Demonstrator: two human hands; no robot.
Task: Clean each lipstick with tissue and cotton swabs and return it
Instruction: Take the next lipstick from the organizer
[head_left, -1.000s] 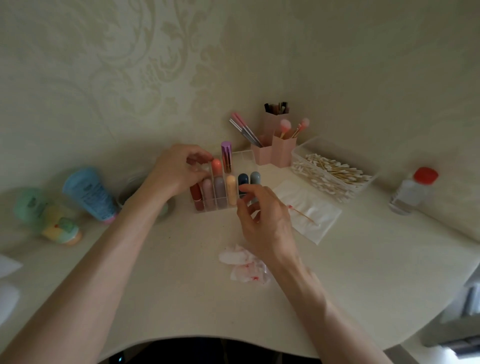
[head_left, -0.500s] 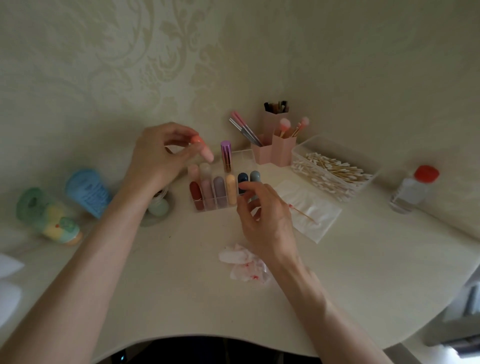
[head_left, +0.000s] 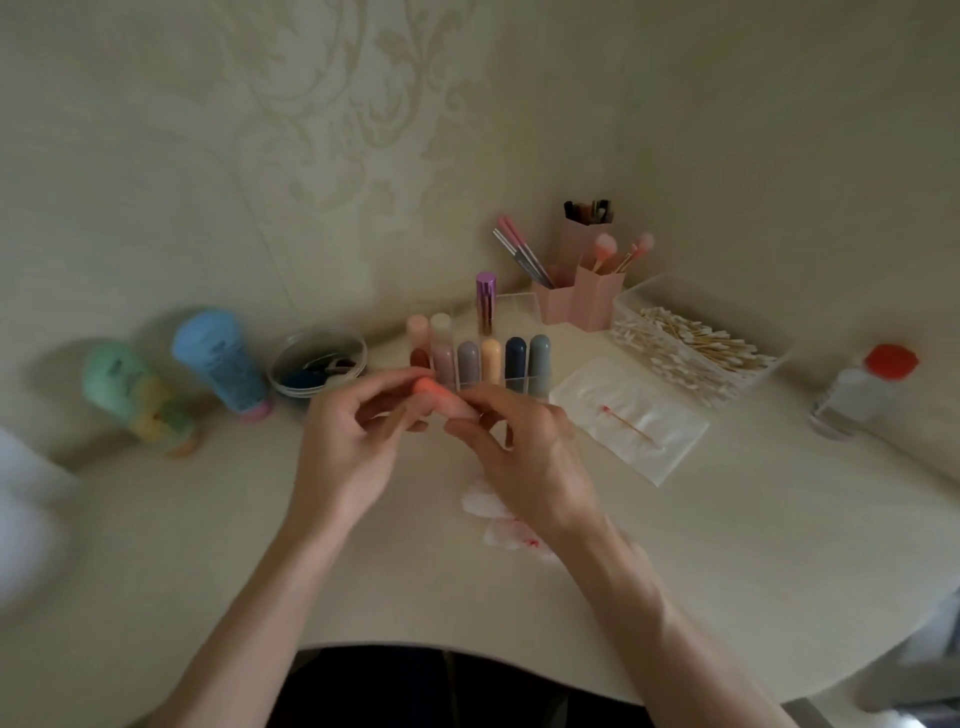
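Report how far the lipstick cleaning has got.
Some wiping looks done: a red-stained tissue lies crumpled and a red-tipped swab rests on a flat tissue sheet. In hand: left hand and right hand hold a coral lipstick. Left: clean it, return it to the organizer; which others are cleaned, I cannot tell.

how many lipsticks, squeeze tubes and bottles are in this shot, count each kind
lipsticks: 10 (9 in the organizer, 1 coral lipstick held between left hand and right hand)
squeeze tubes: 2
red-capped bottle: 1
total: 13
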